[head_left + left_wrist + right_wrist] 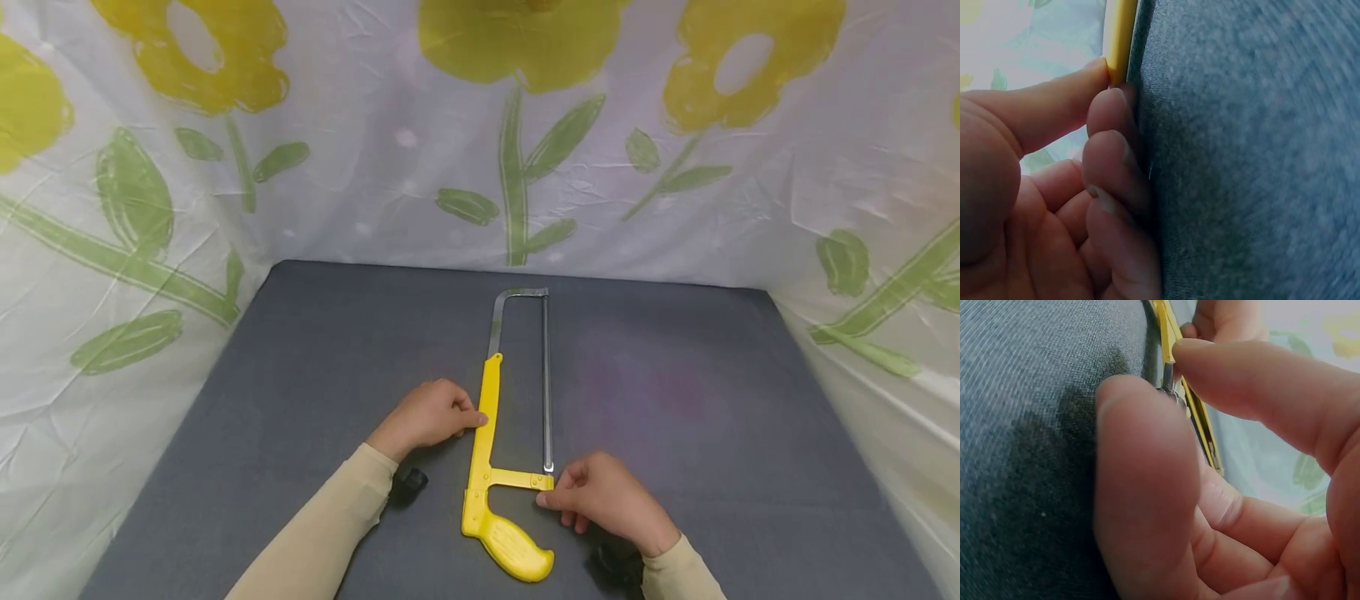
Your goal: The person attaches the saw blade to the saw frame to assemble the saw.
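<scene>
A hacksaw (pixel 489 417) with a yellow frame and curved yellow handle lies on the dark grey table, handle toward me. Its thin metal blade (pixel 547 383) runs along the right side. With thumb and index finger, my left hand (pixel 431 417) pinches the yellow frame (pixel 1120 37) about halfway up; the other fingers curl underneath, along the cloth. My right hand (pixel 607 500) has thumb and index finger around the outer end of the lower yellow arm (pixel 517 478), by the blade's near end. Between those fingertips a small metal fitting (pixel 1171 394) shows, partly hidden by the index finger.
Dark grey cloth covers the table (pixel 337 333). White sheeting (pixel 360 192) with yellow flowers and green leaves hangs behind and at both sides. Black wrist gear (pixel 407 486) sits beneath the left wrist, and more (pixel 618 567) beneath the right.
</scene>
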The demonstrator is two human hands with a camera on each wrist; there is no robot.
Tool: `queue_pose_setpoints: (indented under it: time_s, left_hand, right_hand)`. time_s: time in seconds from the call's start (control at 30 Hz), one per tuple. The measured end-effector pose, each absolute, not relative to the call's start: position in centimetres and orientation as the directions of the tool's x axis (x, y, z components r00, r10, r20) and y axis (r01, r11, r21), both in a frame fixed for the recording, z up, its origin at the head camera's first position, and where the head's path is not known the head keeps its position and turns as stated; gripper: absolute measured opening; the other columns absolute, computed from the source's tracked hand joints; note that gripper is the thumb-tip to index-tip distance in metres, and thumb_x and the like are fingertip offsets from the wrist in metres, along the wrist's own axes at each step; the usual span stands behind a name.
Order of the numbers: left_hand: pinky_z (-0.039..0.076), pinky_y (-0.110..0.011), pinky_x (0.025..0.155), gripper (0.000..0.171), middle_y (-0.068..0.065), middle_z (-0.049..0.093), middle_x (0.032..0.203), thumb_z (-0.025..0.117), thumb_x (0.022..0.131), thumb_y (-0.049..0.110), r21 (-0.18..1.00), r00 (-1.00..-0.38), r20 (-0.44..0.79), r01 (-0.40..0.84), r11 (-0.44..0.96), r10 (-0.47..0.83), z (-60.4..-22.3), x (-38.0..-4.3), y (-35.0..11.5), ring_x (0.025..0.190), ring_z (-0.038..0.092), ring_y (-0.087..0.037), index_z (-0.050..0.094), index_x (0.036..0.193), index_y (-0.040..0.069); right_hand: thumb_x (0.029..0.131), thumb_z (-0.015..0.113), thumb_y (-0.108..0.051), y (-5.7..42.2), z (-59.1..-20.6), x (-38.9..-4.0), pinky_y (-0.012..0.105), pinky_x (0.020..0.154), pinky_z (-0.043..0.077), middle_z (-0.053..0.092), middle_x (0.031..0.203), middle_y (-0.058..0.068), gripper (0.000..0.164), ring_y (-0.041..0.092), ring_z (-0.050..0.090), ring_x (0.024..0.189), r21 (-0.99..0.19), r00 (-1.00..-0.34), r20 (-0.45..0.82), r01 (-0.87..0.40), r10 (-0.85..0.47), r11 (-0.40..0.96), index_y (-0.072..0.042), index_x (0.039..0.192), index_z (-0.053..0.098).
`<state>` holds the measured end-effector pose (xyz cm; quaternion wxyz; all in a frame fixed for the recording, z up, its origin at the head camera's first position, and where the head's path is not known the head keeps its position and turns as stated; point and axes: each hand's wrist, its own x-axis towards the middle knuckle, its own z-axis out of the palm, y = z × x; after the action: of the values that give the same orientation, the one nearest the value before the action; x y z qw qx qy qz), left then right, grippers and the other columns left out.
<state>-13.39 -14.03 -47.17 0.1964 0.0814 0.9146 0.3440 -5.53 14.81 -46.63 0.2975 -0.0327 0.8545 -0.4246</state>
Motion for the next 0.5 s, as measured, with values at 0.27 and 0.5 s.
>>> queue_pose_setpoints:
  time_s: [0.27, 0.5]
  left_hand:
    - [0.057, -0.028, 0.057, 0.026, -0.004, 0.07, 0.067, 0.085, 0.095, 0.026, 0.74, -0.885, -0.414, -0.193, 0.645, 0.211, -46.5, -12.8, -13.2, 0.054, 0.066, -0.013, 0.077, 0.076, 0.01]
    - [0.059, -0.026, 0.057, 0.023, -0.004, 0.073, 0.065, 0.089, 0.09, 0.025, 0.733, -0.882, -0.456, -0.295, 0.613, 0.121, -46.3, -12.8, -12.3, 0.053, 0.07, -0.012, 0.079, 0.077, 0.009]
  right_hand:
    - [0.086, 0.09, -0.043, 14.7, -46.8, -5.6, 0.035, 0.054, 0.052, 0.069, 0.062, -0.001, 0.037, 0.015, 0.062, 0.051, -0.745, -0.82, -0.483, 0.2, -0.307, 0.637, -0.012, 0.072, 0.076]
    - [0.086, 0.09, -0.044, 14.7, -47.0, -5.7, 0.034, 0.052, 0.052, 0.067, 0.059, -0.002, 0.038, 0.015, 0.062, 0.049, -0.737, -0.833, -0.467, 0.181, -0.297, 0.651, -0.013, 0.069, 0.074]
